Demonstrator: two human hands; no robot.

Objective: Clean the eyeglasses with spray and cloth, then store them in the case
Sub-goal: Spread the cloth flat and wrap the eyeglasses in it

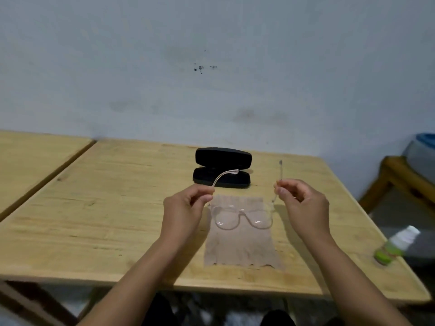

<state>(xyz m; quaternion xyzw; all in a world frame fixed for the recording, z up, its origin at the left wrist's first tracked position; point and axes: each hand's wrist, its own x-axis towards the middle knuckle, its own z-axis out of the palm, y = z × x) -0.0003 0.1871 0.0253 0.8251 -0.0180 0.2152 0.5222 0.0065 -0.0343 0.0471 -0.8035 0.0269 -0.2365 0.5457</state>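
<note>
We hold the glasses [242, 216] above the cloth [242, 245]: left hand [188, 205] pinches one temple, right hand [303, 203] pinches the other. Open case [222, 168] sits beyond on the counter [106, 208]; spray [395, 245] stands at the right edge.

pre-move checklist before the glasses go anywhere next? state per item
1. Left hand pinches an arm of the eyeglasses: ok.
2. Right hand pinches the other arm: ok.
3. Case open on the table: ok.
4. Cloth flat under the glasses, within reach: ok.
5. Spray bottle upright: not ok, tilted at the table's right edge.
6. Lenses clean: cannot tell.
</note>
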